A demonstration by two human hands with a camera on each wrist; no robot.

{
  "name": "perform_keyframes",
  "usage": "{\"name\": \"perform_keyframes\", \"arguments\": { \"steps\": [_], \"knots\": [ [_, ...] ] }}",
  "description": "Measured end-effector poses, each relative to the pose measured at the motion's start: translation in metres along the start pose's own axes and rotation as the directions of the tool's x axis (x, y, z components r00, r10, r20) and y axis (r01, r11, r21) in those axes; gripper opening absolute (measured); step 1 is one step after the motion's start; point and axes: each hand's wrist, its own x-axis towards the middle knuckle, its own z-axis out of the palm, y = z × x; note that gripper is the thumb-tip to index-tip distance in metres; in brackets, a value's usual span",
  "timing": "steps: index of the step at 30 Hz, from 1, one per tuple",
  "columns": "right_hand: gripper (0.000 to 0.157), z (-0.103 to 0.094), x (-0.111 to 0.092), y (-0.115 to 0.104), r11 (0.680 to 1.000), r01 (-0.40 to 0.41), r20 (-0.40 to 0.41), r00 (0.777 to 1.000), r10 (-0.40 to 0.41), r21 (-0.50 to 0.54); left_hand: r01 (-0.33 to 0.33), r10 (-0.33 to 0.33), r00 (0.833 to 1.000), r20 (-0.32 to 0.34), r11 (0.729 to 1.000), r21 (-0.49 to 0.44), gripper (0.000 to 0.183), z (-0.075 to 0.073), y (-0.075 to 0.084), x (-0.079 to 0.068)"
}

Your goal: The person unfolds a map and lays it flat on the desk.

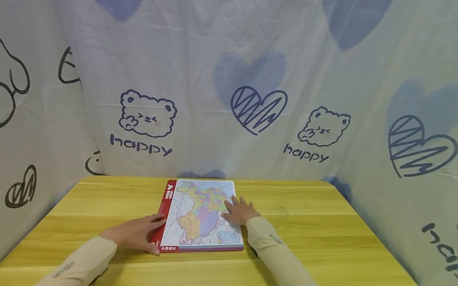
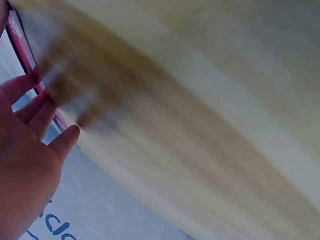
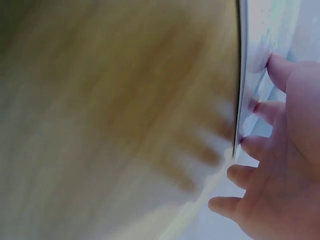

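Observation:
A rectangular map board (image 1: 200, 214) lies flat on the table. Its face shows a coloured map, with a red strip down the left side and purple and teal along the front edge. My left hand (image 1: 137, 234) touches the red strip, fingers spread and thumb by the near left corner; the left wrist view also has this hand (image 2: 30, 150) at the board's edge. On the opposite side, my right hand (image 1: 241, 212) rests with extended fingers over the right edge. Seen from the right wrist, several fingertips of that hand (image 3: 280, 145) meet the board's pale border (image 3: 243, 75).
The yellow wood-grain table (image 1: 300, 226) extends on both sides of the board. A pale curtain (image 1: 200, 131) printed with hearts, bears and the word "happy" hangs behind the table and along its left and right sides.

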Motion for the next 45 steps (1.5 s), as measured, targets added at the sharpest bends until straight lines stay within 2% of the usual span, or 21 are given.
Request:
{"name": "perform_keyframes", "arguments": {
  "steps": [4,6,11,16,21,23,28,39,42,45],
  "knots": [
    [0.055,0.002,-0.004,-0.005,0.997,0.041,-0.048,0.998,-0.045,-0.072,0.004,-0.004,1.000,0.000,1.000,-0.023,0.093,0.005,-0.002,-0.001],
    [0.054,0.003,-0.008,-0.009,0.992,0.082,-0.046,0.995,-0.086,-0.099,0.007,-0.007,1.000,0.000,0.999,-0.033,0.093,0.006,-0.003,-0.001],
    [0.057,0.003,-0.024,-0.024,0.973,0.190,0.028,0.982,-0.188,-0.131,0.012,-0.012,1.000,-0.012,0.999,-0.049,0.095,0.007,-0.004,-0.001],
    [0.064,0.002,-0.044,-0.040,0.946,0.292,0.085,0.955,-0.283,-0.141,0.008,-0.009,1.000,-0.023,0.998,-0.059,0.096,0.007,-0.006,-0.001],
    [0.073,0.006,-0.059,-0.052,0.912,0.382,0.107,0.923,-0.369,-0.150,-0.005,0.003,1.000,-0.029,0.998,-0.062,0.094,0.006,-0.006,-0.001],
    [0.078,0.009,-0.062,-0.054,0.909,0.386,0.091,0.922,-0.376,-0.154,-0.003,0.001,1.000,-0.026,0.997,-0.071,0.094,0.006,-0.006,-0.001],
    [0.086,0.011,-0.061,-0.055,0.925,0.349,0.055,0.937,-0.345,-0.151,0.000,-0.002,1.000,-0.018,0.997,-0.082,0.094,0.006,-0.007,0.000],
    [0.074,0.015,-0.054,-0.058,0.913,0.325,0.016,0.943,-0.332,-0.247,0.020,-0.022,1.000,-0.017,0.997,-0.079,0.095,0.007,-0.007,0.001],
    [0.071,0.017,-0.054,-0.060,0.898,0.325,0.005,0.941,-0.339,-0.295,0.013,-0.015,1.000,-0.020,0.997,-0.074,0.095,0.008,-0.007,0.000],
    [0.069,0.020,-0.053,-0.060,0.859,0.345,-0.024,0.924,-0.382,-0.378,0.000,-0.002,1.000,-0.027,0.997,-0.076,0.094,0.007,-0.005,-0.001]
  ]
}}
